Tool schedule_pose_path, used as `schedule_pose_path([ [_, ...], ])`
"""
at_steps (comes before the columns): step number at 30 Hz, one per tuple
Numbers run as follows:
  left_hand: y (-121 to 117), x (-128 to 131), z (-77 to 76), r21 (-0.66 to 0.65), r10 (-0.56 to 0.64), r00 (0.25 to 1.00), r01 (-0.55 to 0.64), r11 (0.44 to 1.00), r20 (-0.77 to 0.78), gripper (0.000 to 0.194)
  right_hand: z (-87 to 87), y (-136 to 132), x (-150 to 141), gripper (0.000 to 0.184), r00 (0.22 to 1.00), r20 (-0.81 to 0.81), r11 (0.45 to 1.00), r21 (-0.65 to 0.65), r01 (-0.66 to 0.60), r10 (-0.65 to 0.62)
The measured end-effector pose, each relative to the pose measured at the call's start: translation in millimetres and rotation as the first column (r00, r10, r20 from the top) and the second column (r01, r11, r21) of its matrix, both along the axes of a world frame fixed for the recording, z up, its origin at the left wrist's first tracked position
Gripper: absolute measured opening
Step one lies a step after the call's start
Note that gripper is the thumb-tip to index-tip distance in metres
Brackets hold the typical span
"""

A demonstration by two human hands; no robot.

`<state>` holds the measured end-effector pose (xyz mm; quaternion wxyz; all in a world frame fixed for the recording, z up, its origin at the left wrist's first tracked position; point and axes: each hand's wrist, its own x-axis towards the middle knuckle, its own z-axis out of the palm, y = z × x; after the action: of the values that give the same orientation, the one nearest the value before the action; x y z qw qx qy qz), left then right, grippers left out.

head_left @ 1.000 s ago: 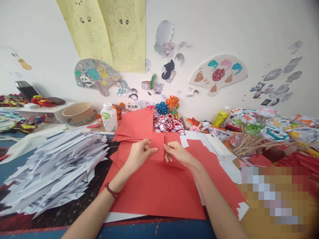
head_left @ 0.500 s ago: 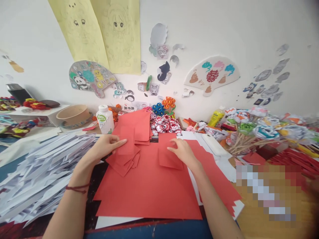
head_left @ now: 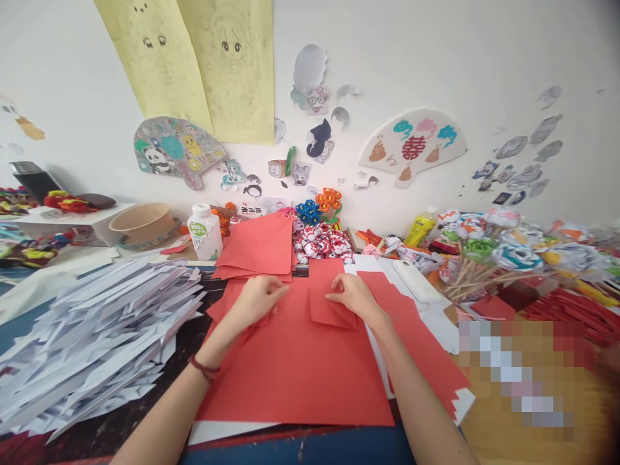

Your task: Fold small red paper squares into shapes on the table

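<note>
My left hand (head_left: pixel 259 300) is over the left part of a large red paper sheet (head_left: pixel 300 381), fingers bent and thumb a little apart, with nothing visible in them. Beneath it, partly hidden, lie small red paper pieces (head_left: pixel 220 310). My right hand (head_left: pixel 357 298) is at the small red paper squares (head_left: pixel 327 310) on the right of the sheet. Its thumb and forefinger are apart over the top square; the other fingertips are hidden. Behind my left hand, a stack of red paper (head_left: pixel 259 242) rests at the back.
White paper strips (head_left: pixel 106 336) are heaped on the left. A white bottle (head_left: pixel 206 232) and a beige bowl (head_left: pixel 143 219) stand behind. More red sheets (head_left: pixel 411 329) lie right, beside paper flowers on sticks (head_left: pixel 489 248). Red-and-white paper flowers (head_left: pixel 323 244) sit at the wall.
Both hands first held a small folded red paper; my left hand carried it left, released it over the left pieces and moved back right. My right hand moved to the squares and stays there.
</note>
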<state>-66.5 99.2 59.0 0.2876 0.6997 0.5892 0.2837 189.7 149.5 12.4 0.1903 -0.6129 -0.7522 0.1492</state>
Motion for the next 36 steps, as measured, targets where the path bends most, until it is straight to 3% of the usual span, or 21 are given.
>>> schedule_pose_path([
  [4, -4.8, 26.2, -14.1, -0.166, -0.089, 0.976, 0.123, 0.978, 0.199, 0.041, -1.2, -1.7, -2.0, 0.038, 0.979, 0.093, 0.978, 0.123, 0.170, -0.182],
  [8, -3.3, 44.4, -28.2, -0.312, -0.089, 0.952, 0.184, 0.932, 0.294, 0.045, 1.2, -3.5, -5.5, 0.057, 0.965, 0.109, 0.968, 0.106, 0.228, -0.239],
  [13, -2.9, 57.9, -36.5, -0.136, -0.121, 0.967, 0.154, 0.979, 0.222, 0.027, 2.4, -3.6, -3.7, 0.061, 0.968, 0.078, 0.970, 0.083, 0.230, -0.237],
  [18, -13.3, 49.8, -13.3, -0.005, -0.223, 0.952, 0.230, 0.973, 0.211, 0.016, 2.1, 5.3, 6.7, 0.065, 0.954, -0.200, 0.971, 0.044, 0.236, -0.223],
  [20, -17.5, 41.6, -0.2, 0.045, -0.293, 0.931, 0.291, 0.956, 0.219, 0.014, 6.4, 6.8, 7.8, 0.070, 0.883, -0.406, 0.967, -0.008, 0.256, -0.237],
  [23, -20.3, 26.9, 14.3, 0.070, -0.356, 0.908, 0.349, 0.934, 0.220, 0.014, 19.8, 1.6, 4.4, 0.072, 0.652, -0.728, 0.966, -0.055, 0.253, -0.212],
  [27, -18.2, 9.5, 20.6, 0.035, -0.402, 0.881, 0.406, 0.913, 0.249, 0.015, 37.7, -10.2, -0.7, 0.047, 0.308, -0.951, 0.999, -0.049, -0.023, -0.040],
  [29, -16.1, 4.7, 20.7, 0.044, -0.355, 0.881, 0.360, 0.932, 0.313, 0.018, 41.3, -12.8, -1.4, 0.039, 0.231, -0.972, 0.997, -0.054, -0.060, -0.039],
  [32, -14.4, 3.8, 20.9, 0.026, -0.234, 0.842, 0.254, 0.967, 0.487, 0.026, 40.6, -12.7, -4.2, 0.037, 0.166, -0.984, 0.998, -0.065, 0.024, -0.068],
  [36, -19.0, 10.4, 22.3, 0.024, -0.245, 0.738, 0.296, 0.955, 0.629, 0.044, 36.5, -13.4, -16.8, 0.037, 0.074, -0.993, 0.988, -0.085, 0.132, -0.095],
])
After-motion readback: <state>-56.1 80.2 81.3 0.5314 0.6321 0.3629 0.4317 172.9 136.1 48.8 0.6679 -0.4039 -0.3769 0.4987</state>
